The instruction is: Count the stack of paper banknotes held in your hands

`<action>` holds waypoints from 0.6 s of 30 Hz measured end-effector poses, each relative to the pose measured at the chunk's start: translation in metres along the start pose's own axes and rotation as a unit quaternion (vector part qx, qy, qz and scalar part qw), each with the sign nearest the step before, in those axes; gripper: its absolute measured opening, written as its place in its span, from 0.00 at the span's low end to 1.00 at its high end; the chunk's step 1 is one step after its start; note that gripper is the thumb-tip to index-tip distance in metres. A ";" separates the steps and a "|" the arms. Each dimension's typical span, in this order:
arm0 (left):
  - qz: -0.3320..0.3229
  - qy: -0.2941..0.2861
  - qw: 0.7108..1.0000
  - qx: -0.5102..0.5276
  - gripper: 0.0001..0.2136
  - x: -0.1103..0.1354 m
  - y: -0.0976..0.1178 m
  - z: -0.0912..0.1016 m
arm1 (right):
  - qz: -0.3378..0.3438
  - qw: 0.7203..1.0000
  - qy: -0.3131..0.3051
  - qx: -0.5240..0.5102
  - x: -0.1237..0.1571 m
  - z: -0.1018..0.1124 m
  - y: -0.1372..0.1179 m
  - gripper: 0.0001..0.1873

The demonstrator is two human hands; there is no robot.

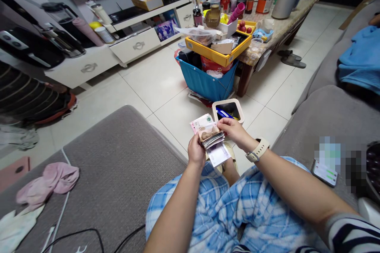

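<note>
blue basket [204, 79], cream bin [240, 113] before it, left hand [196, 151] and right hand [234, 129] pinching banknotes [212, 137], fingers closed

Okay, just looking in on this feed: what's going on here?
A seated person is handling a bundle of banknotes. The left hand grips the bundle, while the right hand pinches at its upper edge. Some notes stick out beyond the rest. Just past the hands, an open-topped bin stands on the floor, and a lit phone lies on the right-hand sofa.

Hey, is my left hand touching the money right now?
Touching. The head view shows the left hand gripping the money along its left side.
</note>
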State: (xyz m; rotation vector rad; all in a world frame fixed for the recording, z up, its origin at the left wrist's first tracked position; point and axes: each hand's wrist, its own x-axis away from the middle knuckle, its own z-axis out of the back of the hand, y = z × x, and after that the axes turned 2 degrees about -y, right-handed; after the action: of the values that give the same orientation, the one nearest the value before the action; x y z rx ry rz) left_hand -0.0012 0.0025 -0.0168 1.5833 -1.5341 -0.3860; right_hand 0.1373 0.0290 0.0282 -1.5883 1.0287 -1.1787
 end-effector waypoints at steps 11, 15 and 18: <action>0.010 -0.005 1.000 -0.006 0.13 0.003 0.002 0.000 | 0.010 1.000 0.003 0.003 0.002 0.001 -0.003 0.11; 0.016 -0.012 1.000 -0.020 0.13 0.007 0.006 -0.004 | 0.013 0.999 0.039 0.013 0.000 0.002 0.001 0.14; 0.016 -0.014 0.999 -0.026 0.14 0.009 0.009 -0.005 | 0.015 0.999 0.039 0.019 0.000 0.002 0.002 0.13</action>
State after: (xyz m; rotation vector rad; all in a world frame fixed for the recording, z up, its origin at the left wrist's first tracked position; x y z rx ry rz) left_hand -0.0012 -0.0031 -0.0041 1.5157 -1.5564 -0.4280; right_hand 0.1391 0.0293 0.0261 -1.5031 1.0690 -1.2413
